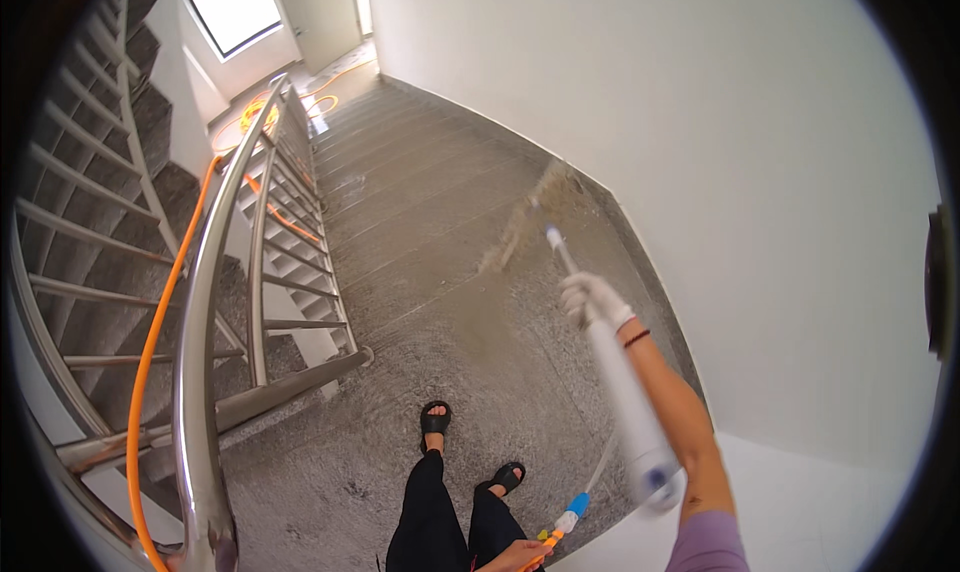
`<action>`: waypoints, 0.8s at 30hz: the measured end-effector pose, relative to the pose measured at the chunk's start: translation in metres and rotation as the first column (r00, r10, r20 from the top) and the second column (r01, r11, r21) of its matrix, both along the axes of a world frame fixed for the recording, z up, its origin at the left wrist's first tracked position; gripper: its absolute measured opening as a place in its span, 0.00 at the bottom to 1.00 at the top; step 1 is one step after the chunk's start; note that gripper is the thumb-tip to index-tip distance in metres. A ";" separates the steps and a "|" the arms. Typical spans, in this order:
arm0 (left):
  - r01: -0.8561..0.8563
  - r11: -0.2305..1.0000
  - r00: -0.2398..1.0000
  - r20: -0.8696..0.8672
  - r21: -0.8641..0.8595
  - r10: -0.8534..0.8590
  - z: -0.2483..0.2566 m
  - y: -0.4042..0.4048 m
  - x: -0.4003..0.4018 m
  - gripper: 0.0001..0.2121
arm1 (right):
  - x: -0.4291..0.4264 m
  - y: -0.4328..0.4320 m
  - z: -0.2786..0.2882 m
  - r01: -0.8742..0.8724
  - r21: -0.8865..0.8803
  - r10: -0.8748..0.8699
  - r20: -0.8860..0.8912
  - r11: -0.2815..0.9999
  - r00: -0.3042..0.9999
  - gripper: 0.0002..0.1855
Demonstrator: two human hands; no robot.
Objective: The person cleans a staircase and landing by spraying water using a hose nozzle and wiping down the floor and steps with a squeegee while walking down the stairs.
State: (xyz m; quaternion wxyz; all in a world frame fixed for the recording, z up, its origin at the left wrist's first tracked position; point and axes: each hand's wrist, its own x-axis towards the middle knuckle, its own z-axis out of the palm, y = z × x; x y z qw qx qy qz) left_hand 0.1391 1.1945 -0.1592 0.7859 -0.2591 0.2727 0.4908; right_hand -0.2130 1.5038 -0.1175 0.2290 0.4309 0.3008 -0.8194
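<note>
My right hand (596, 300), in a white glove, grips the pole of a long-handled broom or mop; the thick white part of the pole (626, 399) runs back beside my forearm. The blurred head (529, 216) lies over the wet floor near the wall. My bare left hand (525, 554), at the bottom edge, holds the orange hose (553, 540) just behind its fitting. A blue-tipped nozzle (577, 505) at the hose's end points up and right, and a thin jet of water seems to leave it.
Wet grey steps (405, 159) descend ahead from the landing (375, 459) under my feet. A stainless steel handrail (196, 317) stands at left with the orange hose (154, 347) over it. A white wall (675, 159) rises at right. Coiled hose (257, 113) lies below, near a door (319, 17).
</note>
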 end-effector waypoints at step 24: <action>0.336 0.926 0.804 -0.459 -0.175 -0.378 0.029 0.024 0.027 0.14 | 0.666 0.040 0.229 0.482 0.080 -0.485 0.263 0.872 0.834 0.21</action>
